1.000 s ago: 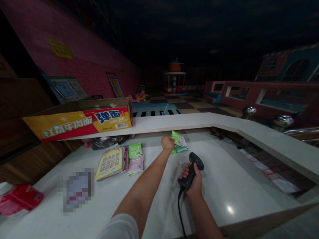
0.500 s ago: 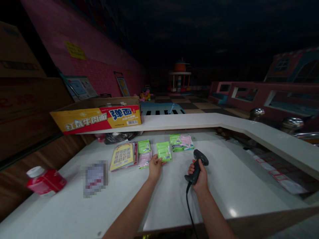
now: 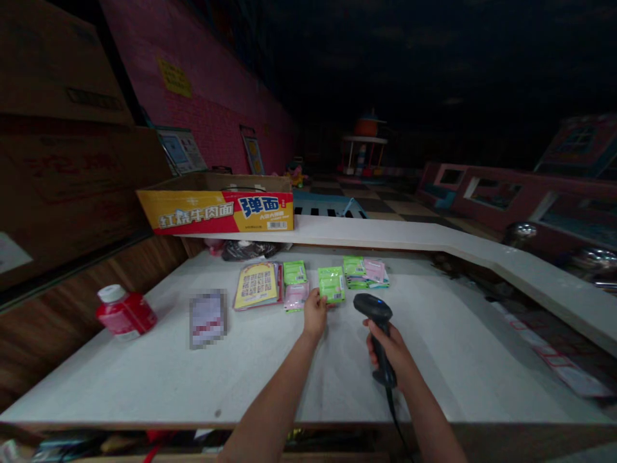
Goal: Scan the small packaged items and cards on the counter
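Note:
My left hand pinches the lower left corner of a green packet that shows a barcode label on its right side. In my right hand is a black corded barcode scanner, its head tilted to the left toward the packet. Left of that packet lie another green packet and a pink packet. A small pile of green and pink packets rests behind the scanner. Beside the left group is a stack of booklets with a yellow printed cover.
A red bottle with a white cap and a blurred-out card are on the left of the white counter. A raised ledge runs along the back, carrying a yellow-and-red carton. Brown boxes stand at far left.
My right hand has turned the scanner so that its head points left toward the held packet instead of right. My left hand still holds the packet. The whole view has shifted slightly.

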A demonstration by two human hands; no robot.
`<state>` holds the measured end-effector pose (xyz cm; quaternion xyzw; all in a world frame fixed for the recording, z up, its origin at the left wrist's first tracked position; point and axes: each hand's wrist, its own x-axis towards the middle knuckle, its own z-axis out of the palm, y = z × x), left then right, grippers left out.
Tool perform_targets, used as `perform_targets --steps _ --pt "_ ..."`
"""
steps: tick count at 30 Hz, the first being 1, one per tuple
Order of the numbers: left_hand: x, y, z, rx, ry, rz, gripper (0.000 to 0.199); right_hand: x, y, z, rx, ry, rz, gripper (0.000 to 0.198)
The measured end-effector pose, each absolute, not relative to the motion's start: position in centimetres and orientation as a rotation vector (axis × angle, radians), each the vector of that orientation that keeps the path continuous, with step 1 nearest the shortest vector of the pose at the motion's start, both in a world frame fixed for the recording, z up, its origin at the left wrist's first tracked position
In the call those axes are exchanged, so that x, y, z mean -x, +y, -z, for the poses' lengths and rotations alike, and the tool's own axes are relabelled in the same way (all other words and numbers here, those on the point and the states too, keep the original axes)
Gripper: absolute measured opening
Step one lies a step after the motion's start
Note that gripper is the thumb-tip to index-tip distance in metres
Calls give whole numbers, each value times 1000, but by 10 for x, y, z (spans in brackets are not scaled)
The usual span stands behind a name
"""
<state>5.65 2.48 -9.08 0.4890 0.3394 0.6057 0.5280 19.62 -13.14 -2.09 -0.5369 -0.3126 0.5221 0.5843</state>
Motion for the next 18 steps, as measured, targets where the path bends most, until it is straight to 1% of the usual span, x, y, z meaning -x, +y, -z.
perform_targets --steps 4,11,14,18 --pt "-59 27 94 -1153 820 -1467 32 -187 -157 10 1366 -888 -1163 50" --pt "-58 20 83 -1232 903 -1506 17 -184 -175 6 1388 -875 -1183 51" --pt "-58 20 83 -1219 914 -1498 17 -184 -174 7 1374 -854 -1208 52" --pt "-59 22 88 -1159 841 -1469 22 -184 -169 11 1364 -808 -1234 53"
